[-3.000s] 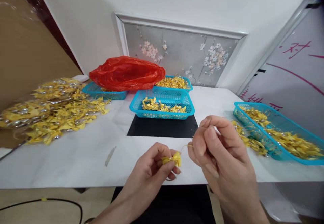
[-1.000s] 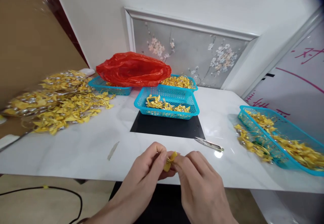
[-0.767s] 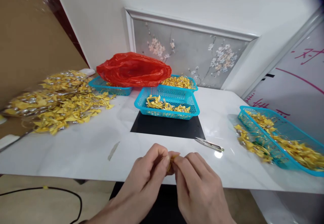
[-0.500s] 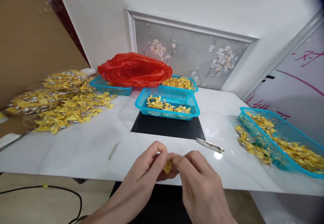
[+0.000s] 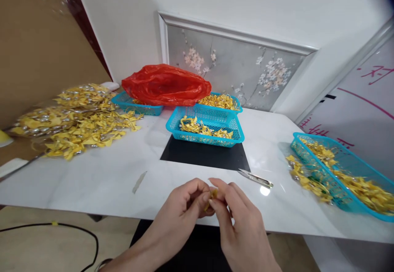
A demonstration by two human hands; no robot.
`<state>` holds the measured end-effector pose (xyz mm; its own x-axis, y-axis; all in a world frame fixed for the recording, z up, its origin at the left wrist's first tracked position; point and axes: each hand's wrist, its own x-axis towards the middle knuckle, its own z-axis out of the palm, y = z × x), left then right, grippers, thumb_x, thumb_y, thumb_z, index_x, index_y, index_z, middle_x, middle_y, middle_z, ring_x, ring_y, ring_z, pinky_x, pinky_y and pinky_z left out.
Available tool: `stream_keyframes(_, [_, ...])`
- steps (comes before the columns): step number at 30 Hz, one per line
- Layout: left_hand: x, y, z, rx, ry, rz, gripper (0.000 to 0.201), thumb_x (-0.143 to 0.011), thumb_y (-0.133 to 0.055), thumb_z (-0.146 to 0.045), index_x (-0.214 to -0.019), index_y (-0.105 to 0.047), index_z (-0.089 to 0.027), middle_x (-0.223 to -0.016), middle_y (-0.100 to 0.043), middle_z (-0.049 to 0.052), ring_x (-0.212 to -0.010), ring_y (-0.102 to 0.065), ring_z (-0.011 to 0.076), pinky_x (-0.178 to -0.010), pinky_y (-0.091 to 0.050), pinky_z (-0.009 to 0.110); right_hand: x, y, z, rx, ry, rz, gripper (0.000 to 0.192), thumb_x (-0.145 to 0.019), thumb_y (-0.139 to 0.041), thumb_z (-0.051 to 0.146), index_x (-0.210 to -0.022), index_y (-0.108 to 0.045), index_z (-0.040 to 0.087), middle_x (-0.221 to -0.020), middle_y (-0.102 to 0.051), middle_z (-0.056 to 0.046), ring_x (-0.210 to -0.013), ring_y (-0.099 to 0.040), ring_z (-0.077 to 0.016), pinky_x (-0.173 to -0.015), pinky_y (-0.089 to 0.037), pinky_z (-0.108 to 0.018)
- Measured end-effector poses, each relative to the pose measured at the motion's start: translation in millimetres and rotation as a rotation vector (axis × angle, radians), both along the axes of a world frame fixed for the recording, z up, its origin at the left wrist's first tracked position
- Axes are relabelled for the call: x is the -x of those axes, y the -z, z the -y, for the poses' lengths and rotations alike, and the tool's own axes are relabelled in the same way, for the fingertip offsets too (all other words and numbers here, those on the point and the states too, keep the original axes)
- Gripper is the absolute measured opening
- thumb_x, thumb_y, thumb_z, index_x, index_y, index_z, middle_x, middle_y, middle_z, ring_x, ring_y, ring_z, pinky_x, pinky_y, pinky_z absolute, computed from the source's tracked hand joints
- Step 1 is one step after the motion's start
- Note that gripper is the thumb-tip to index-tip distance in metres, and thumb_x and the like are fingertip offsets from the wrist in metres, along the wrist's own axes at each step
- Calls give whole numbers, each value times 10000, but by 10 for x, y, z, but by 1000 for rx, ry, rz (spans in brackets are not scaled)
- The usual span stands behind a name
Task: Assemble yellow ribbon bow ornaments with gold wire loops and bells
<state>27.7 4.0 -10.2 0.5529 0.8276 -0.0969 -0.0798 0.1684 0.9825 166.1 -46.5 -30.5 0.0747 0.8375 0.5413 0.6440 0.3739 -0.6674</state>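
Yellow bow [image 5: 213, 193], a small ribbon piece, sits pinched between my two hands at the near edge of the white table [image 5: 92, 181], at 6 o'clock in the view. My left hand [image 5: 184, 210] curls nearly closed around it, thumb and forefinger pressing its left side. My right hand [image 5: 238, 222] meets it from the right, fingertips closed on the same bow, so most of it is hidden and only a sliver of yellow shows.

I judge I am in the middle of shaping or tightening this bow by hand; whether a thread is on it I cannot tell.

Small scissors [image 5: 255, 177] lie on the table just beyond my right hand, at about 1 o'clock. A blue basket [image 5: 205, 130] with a few yellow bows stands at 12 o'clock on a black mat [image 5: 205, 157]. Behind it are two more baskets, one under a red plastic bag [image 5: 166, 85]. A loose heap of bows [image 5: 76, 126] spreads at 10 o'clock, and a long basket [image 5: 341, 169] of them sits at 3 o'clock.

The next move, as I judge it, calls for a steady pinch with the left hand while the right finishes the fold, keeping the piece small and tight.
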Motion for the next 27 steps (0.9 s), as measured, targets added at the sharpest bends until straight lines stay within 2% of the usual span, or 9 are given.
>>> stream_keyframes(2, [4, 9, 0, -38, -13, -36, 225, -905, -598, -353, -779, -637, -170, -743, -583, -12, -744, -557, 152, -747, -527, 283, -11, -16, -12, 18, -50, -74, 264, -967, -463, 142, -1152, -626, 236, -828, -600, -9, -695, -636, -126, -593, -535, -194])
stream_keyframes(4, [7, 9, 2, -58, -38, -63, 190, -896, -605, -306, -778, -661, -168, -747, -612, 2, -766, -586, 172, -756, -527, 299, -4, -28, -27, 31, -71, -165, 219, -966, -464, 144, -1034, -650, 235, -822, -610, -4, -708, -642, -123, -605, -537, -186])
stream_keyframes(9, [-1, 3, 17, -82, -93, -64, 187, -878, -623, -255, -717, -669, -170, -734, -637, 5, -752, -590, 168, -741, -510, 282, 56, -18, -56, 32, -10, -209, 165, -966, -474, 164, -843, -567, 223, -783, -596, 11, -655, -583, -113, -568, -495, -192])
stream_keyframes(11, [-4, 7, 23, -72, -97, -56, 211, -877, -629, -263, -688, -643, -170, -702, -613, -8, -720, -579, 155, -715, -516, 271, 65, -2, -56, -23, 31, -212, 172, -958, -486, 156, -823, -573, 217, -873, -590, -16, -713, -592, -120, -605, -506, -207])
stream_keyframes(13, [-6, 8, 26, -18, -83, -28, 221, -877, -640, -292, -693, -608, -174, -704, -611, -15, -726, -608, 154, -739, -544, 290, 53, 17, -47, -91, 54, -253, 147, -938, -527, 150, -829, -600, 218, -1000, -580, -48, -853, -614, -144, -667, -525, -223])
stream_keyframes(15, [-5, -2, 25, 85, -72, 26, 245, -870, -667, -328, -703, -569, -176, -717, -628, -19, -762, -656, 161, -796, -567, 323, 29, 36, -35, -136, 33, -352, 116, -925, -563, 150, -852, -610, 226, -1038, -588, -54, -936, -613, -160, -710, -534, -236])
stream_keyframes(19, [8, -52, 23, 255, -87, 137, 282, -890, -665, -370, -725, -549, -173, -770, -666, -10, -842, -690, 164, -900, -564, 359, -14, 61, -20, -62, -61, -609, 119, -970, -516, 193, -876, -578, 230, -879, -625, -12, -687, -565, -112, -664, -532, -239])
stream_keyframes(23, [30, -100, 23, 338, -68, 242, 275, -947, -597, -329, -725, -542, -177, -859, -711, 18, -874, -691, 154, -917, -562, 338, -53, 56, -18, 1, -40, -506, 152, -980, -498, 223, -848, -574, 221, -751, -602, 17, -679, -571, -116, -652, -515, -221])
stream_keyframes(27, [52, -117, 21, 398, -63, 277, 285, -961, -582, -282, -700, -559, -169, -871, -720, 37, -864, -687, 144, -895, -574, 307, -114, 51, -32, -22, -14, -375, 175, -981, -480, 217, -828, -565, 219, -772, -620, 12, -734, -617, -129, -664, -515, -223])
